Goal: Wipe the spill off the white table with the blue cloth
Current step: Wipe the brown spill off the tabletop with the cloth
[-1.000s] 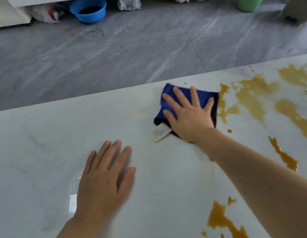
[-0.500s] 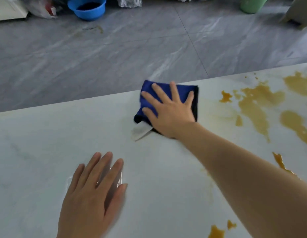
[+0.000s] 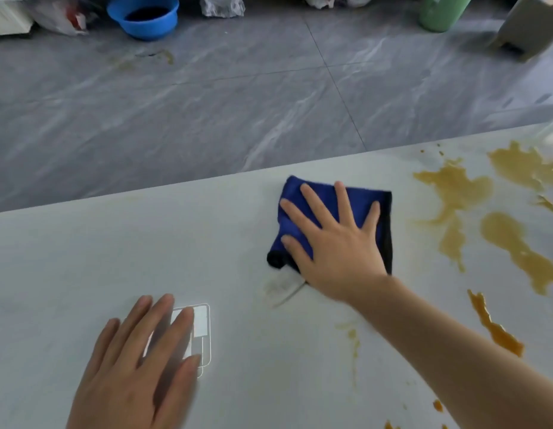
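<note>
Right hand [image 3: 340, 243]: laid flat on the blue cloth [image 3: 366, 209], fingers [image 3: 315, 202] straight and spread apart, palm pressing down, nothing curled round the fabric. Forearm entering from the lower right corner.

Blue cloth: folded, lying on the white bench [image 3: 83, 258] near its far edge, right of centre. Dark hem along the right and lower-left sides. White label [image 3: 280, 287] protruding from the near-left corner, flat on the bench.

Spill [image 3: 454, 193]: yellow-brown liquid in several patches on the right part of the bench, just beside the cloth's right edge but not touching. Further streaks and drops [image 3: 493, 328] nearer, beside the forearm. Faint thin smear [image 3: 352, 335] below the wrist.

Left hand [image 3: 136, 373]: flat on the bench at lower left, well apart from the cloth, fingers extended and slightly apart, holding nothing. Bright reflection [image 3: 202, 323] on the bench beside the fingertips.

Grey marbled floor [image 3: 207, 113] beyond the bench. Blue bowl [image 3: 143, 17] with dark contents and green container [image 3: 441, 12] at the far side.
</note>
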